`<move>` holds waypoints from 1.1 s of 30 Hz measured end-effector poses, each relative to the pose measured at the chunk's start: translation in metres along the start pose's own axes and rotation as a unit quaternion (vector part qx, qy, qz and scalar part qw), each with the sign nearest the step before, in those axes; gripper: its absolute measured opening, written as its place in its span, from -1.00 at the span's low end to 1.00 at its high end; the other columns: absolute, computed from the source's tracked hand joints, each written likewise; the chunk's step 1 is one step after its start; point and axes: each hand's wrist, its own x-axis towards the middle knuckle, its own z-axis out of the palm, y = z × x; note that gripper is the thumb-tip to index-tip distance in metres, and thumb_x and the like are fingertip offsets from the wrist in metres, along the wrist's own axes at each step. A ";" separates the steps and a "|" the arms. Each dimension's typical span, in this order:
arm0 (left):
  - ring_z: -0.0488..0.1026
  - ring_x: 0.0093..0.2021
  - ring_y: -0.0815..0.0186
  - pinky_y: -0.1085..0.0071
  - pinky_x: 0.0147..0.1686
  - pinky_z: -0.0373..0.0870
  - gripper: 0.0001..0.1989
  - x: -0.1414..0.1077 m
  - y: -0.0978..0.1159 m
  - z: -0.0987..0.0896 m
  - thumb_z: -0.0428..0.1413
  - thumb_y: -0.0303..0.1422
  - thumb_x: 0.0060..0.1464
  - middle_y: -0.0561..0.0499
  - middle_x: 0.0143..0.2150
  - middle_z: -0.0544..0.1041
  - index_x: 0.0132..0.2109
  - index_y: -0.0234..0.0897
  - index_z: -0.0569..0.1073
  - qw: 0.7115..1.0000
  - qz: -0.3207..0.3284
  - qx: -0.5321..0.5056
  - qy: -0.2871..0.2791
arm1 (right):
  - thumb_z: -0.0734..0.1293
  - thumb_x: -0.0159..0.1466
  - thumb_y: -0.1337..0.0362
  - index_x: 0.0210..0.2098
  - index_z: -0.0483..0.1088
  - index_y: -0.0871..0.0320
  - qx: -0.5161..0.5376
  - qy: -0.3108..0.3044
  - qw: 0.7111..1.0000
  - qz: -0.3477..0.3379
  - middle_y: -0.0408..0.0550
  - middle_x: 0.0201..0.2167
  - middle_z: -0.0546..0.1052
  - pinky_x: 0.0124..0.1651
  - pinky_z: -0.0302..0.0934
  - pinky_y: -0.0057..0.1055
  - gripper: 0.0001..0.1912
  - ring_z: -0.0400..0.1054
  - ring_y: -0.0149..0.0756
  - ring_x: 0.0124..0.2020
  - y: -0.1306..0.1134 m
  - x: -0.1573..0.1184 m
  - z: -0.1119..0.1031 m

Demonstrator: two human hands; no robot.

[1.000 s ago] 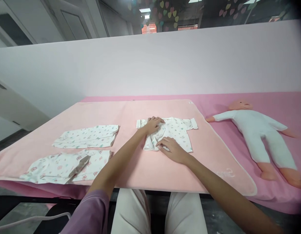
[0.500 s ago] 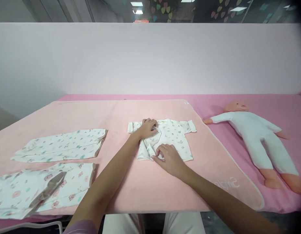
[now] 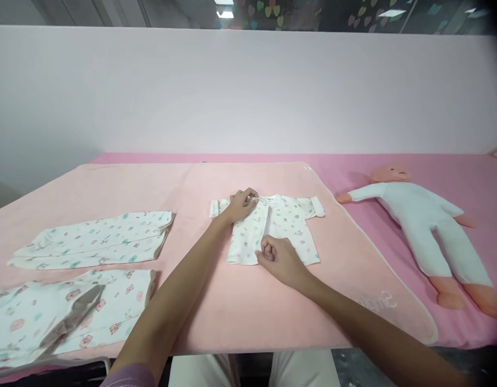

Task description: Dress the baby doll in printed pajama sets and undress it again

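Observation:
A small white baby shirt (image 3: 288, 220) with tiny prints lies spread on the peach blanket (image 3: 224, 312), its front edge running down the middle. My left hand (image 3: 243, 205) is at the upper left of the shirt, near the collar, with its fingers closed on the shirt's front edge. Over the lower middle of the shirt is my right hand (image 3: 281, 259), fingers curled in and closed near the hem; whatever they pinch is too small to make out.
Two folded printed garments, one upper (image 3: 99, 239) and one lower (image 3: 123, 301), lie at the left. A doll in white (image 3: 421, 215) lies on the pink surface (image 3: 453, 183) at the right. A pale partition (image 3: 248, 91) stands behind.
The bunched left front panel of the shirt now lies flatter, its edge straight down the middle. My left hand has moved slightly up; my right fingers are more curled.

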 end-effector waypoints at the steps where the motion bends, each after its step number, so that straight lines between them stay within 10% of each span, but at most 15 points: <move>1: 0.41 0.04 0.12 0.03 0.28 0.19 -0.78 0.001 0.000 0.001 0.08 -0.15 0.35 0.02 -0.19 0.57 -0.01 -0.10 0.53 1.000 0.004 0.006 0.007 | 0.33 0.32 0.24 -0.42 0.14 0.05 0.004 0.018 1.000 0.011 -0.30 -0.58 0.22 -0.33 0.06 -0.37 -0.73 0.13 -0.37 -0.51 0.000 0.000 -0.001; 13: 0.34 0.27 -0.03 -0.02 0.22 0.24 -0.73 0.003 0.001 0.012 0.06 -0.29 0.38 -0.12 0.30 0.46 0.15 -0.08 0.50 0.989 0.015 0.144 0.039 | 0.34 0.29 0.24 -0.39 0.17 0.06 -0.195 0.080 0.977 0.041 -0.35 -0.61 0.30 0.16 0.08 -0.07 -0.78 0.17 -0.36 -0.52 0.004 -0.003 -0.008; 23: 0.35 0.33 -0.03 -0.01 0.35 0.07 -0.62 0.009 -0.024 -0.024 0.02 0.02 0.37 -0.03 0.20 0.59 0.06 -0.04 0.56 0.988 -0.122 0.086 -0.047 | 0.35 0.38 0.34 -0.03 0.39 0.03 -0.170 0.077 0.975 -0.121 0.00 0.02 0.57 0.12 0.23 -0.11 -0.82 0.41 -0.05 0.09 0.005 -0.008 -0.013; 33: 0.43 0.25 0.00 -0.02 0.28 0.10 -0.75 0.010 -0.024 -0.013 0.11 -0.09 0.29 0.03 0.09 0.64 -0.01 0.01 0.58 0.989 -0.122 0.078 0.007 | 0.33 0.41 0.36 -0.05 0.40 0.01 -0.136 0.060 0.982 -0.117 0.00 0.00 0.55 0.13 0.28 -0.06 -0.84 0.41 -0.03 0.11 0.012 -0.006 -0.009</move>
